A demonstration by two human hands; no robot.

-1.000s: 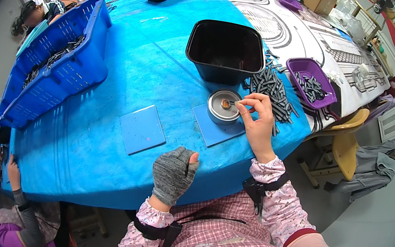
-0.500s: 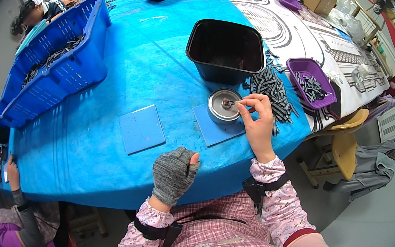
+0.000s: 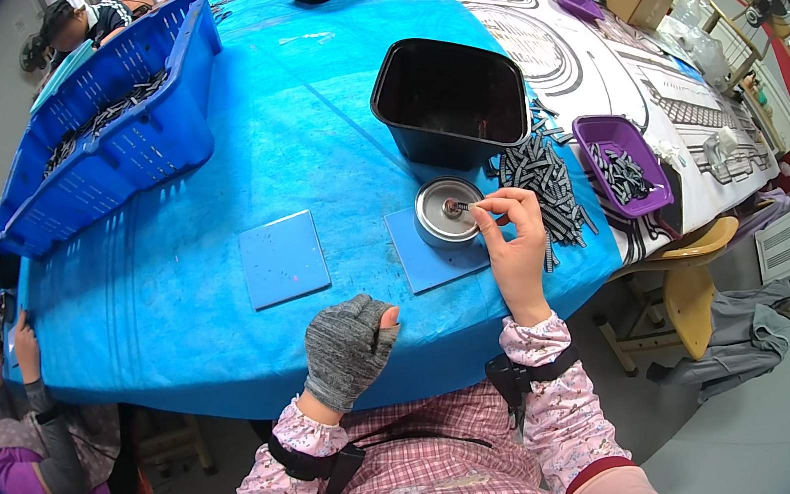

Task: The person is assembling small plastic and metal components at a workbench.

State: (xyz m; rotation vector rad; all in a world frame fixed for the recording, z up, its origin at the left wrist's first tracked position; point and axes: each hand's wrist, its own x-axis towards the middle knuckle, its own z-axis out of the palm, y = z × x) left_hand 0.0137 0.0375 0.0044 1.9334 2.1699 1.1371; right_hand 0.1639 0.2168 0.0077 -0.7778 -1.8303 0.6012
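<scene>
My right hand [image 3: 514,230] pinches a small dark striped strip [image 3: 470,207] between thumb and forefinger. The strip's far end reaches the middle of a round grey metal tin [image 3: 446,230]. That tin stands on a blue square tile [image 3: 413,270]. My left hand [image 3: 351,349], in a grey fingerless glove, is closed just above the table's near edge; whatever its fingers hold, if anything, is hidden. Ahead of it lies a second blue tile [image 3: 286,260]. A heap of grey-and-black striped strips [image 3: 547,180] is spread to the right of the tin.
Behind the tin stands a deep black tub [image 3: 450,138]. A purple basket [image 3: 656,200] of strips sits right of the heap. At the left is a large blue crate [image 3: 115,160] with more strips. Another person's hand [image 3: 27,349] is at the table's left edge.
My two hands and the strip show no visible movement. At the left edge the other person's hands have shifted, and a hand has come to the small tin at the far end.
</scene>
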